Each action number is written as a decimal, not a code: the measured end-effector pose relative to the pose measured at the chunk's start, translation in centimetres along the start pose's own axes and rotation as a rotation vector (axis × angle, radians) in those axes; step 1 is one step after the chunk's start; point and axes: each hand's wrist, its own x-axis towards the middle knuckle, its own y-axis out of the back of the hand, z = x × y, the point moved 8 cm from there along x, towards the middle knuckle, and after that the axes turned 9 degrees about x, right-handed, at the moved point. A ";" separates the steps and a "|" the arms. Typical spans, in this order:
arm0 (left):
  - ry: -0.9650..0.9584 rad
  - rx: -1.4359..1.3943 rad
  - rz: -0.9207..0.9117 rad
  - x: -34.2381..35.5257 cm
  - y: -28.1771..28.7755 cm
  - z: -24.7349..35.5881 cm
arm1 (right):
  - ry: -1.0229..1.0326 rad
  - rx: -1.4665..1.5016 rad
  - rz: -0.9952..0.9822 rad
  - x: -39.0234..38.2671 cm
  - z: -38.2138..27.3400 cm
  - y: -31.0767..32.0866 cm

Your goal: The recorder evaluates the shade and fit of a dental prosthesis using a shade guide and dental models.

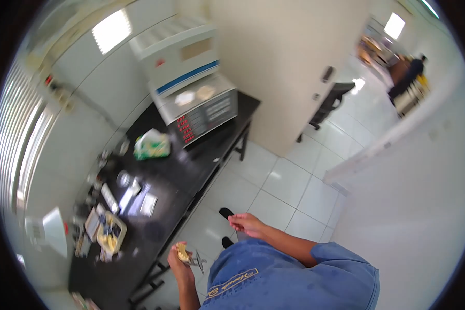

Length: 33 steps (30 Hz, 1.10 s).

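My left hand (179, 263), low beside the table's near edge, is closed around a pale yellow, plaster-like piece (183, 252). A thin grey metal frame (198, 261) sticks out beside that piece; whether the two are joined I cannot tell. In front of my body, over the floor, my right hand (247, 224) has its fingers pinched together. Anything between those fingertips is too small or blurred to name.
A black table (165, 219) runs along the left wall. On it stand a grey machine (191, 72) with red digits, a green-and-white soft pack (152, 144), and a tray (120, 238) with yellow pieces. A lamp (47, 231), doorway wall (274, 67), office chair (333, 101) and distant person (411, 77) also show.
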 end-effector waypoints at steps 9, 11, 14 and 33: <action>0.124 0.146 -0.604 -1.2 -23.2 -2.4 | 0.357 0.182 0.327 -12.6 -8.4 14.4; 0.092 0.134 -0.763 -1.8 -30.2 -2.6 | 0.459 0.191 0.334 -14.9 -12.2 17.8; -0.183 0.436 -0.905 -3.4 -41.3 -1.1 | 0.666 0.136 0.338 -21.1 -20.5 19.4; -0.914 0.592 -1.141 -9.6 -70.6 8.2 | 0.859 0.003 0.456 -32.5 -45.4 20.8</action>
